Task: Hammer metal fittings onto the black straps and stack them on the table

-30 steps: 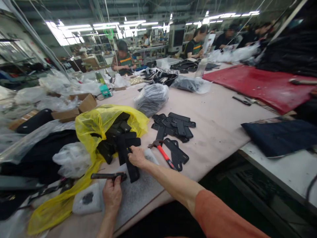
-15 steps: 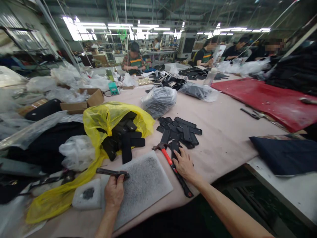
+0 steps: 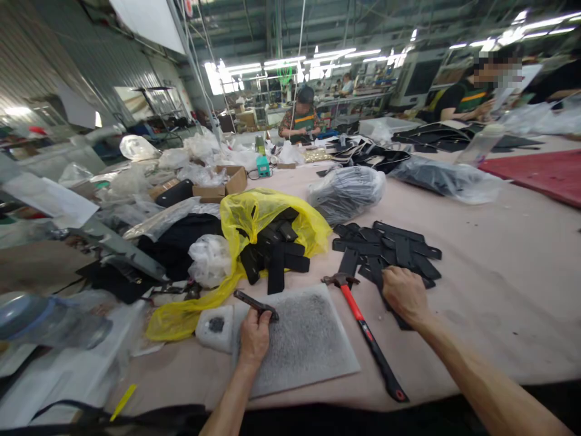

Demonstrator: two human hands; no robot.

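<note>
Though cluttered, pinkish tabletop [image 3: 476, 290] (black pieces [image 3: 403, 249] atop), strip lights [image 3: 336, 54] beyond

Our right hand [image 3: 405, 297] hides bits of the black strips [image 3: 402, 250]. We see only part of the red board [image 3: 540, 174] and big bottle [image 3: 54, 325], cut off at the sides.

A matt finish is shown by the black strips [image 3: 403, 251] near three o'clock; a rough texture, by the slab [image 3: 308, 339] at six.
</note>
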